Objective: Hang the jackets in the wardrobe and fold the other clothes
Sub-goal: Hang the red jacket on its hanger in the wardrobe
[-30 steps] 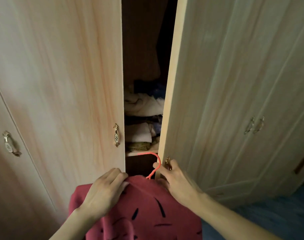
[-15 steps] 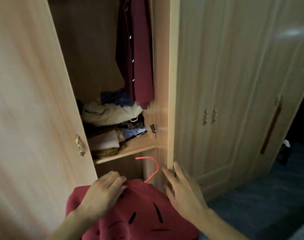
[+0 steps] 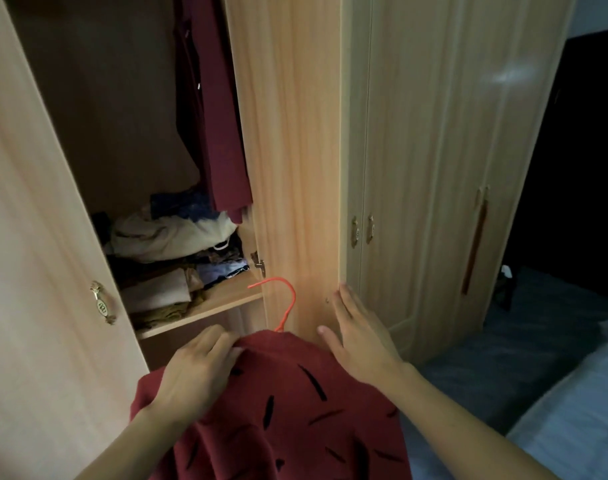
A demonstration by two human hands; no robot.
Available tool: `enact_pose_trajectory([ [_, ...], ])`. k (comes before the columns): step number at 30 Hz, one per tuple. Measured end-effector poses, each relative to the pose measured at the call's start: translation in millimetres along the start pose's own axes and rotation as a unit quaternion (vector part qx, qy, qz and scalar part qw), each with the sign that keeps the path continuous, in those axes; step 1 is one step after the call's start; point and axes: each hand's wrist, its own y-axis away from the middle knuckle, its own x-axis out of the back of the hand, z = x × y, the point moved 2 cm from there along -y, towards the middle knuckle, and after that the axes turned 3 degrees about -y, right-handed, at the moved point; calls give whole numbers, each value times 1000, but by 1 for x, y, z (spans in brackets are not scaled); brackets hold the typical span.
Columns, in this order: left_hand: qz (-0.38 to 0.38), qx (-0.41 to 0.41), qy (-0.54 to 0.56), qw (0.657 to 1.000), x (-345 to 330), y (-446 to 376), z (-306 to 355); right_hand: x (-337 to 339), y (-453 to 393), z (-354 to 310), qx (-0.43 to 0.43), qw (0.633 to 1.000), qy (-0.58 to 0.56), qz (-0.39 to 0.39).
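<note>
Jacket in hand: a red jacket (image 3: 288, 407) with short black dashes fills the lower centre of the frame, already on an orange hanger (image 3: 284, 304) whose hook sticks up just above the collar.
Left hand: the left hand (image 3: 195, 372) sits at lower centre-left, fingers curled over the jacket's shoulder by the collar, gripping the fabric.
Right hand: the right hand (image 3: 356, 337), just right of the collar, lies flat with fingers straight against the inner face of the opened wardrobe door (image 3: 295, 150); it holds nothing.
Wardrobe: the wardrobe interior (image 3: 112, 109) is open in the upper left; a shelf (image 3: 205, 306) at middle left carries a pile of folded clothes (image 3: 171, 258).
Already hung: one dark red garment (image 3: 212, 116) hangs inside at upper centre. The rail is out of view.
Done, as I judge it: the jacket is on its hanger and the door is open.
Left: hooking this jacket onto the rail, then folding the other clothes, none of which show here.
Far right: closed wardrobe doors (image 3: 434, 168), then dark floor and a pale bed edge (image 3: 579, 410) at lower right.
Writing: no brand, label or readable text anywhere.
</note>
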Motion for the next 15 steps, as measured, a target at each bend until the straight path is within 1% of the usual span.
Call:
enact_pose_trajectory([
  [3,12,13,-12,1000,4,-5,0,7,0,1,-6,1000,-22,-7],
  [5,21,18,-17,999,8,-10,0,9,3,-3,13,999,-53,3],
  [7,31,18,-20,999,12,-15,2,12,10,-11,56,994,-90,30],
  [10,40,7,-29,999,21,-16,3,15,18,-31,130,975,-148,108],
  [12,52,1,-41,998,26,-14,1,13,19,-44,145,962,-191,129],
  [15,73,13,-41,996,36,-6,-1,4,13,-57,143,950,-237,144],
])
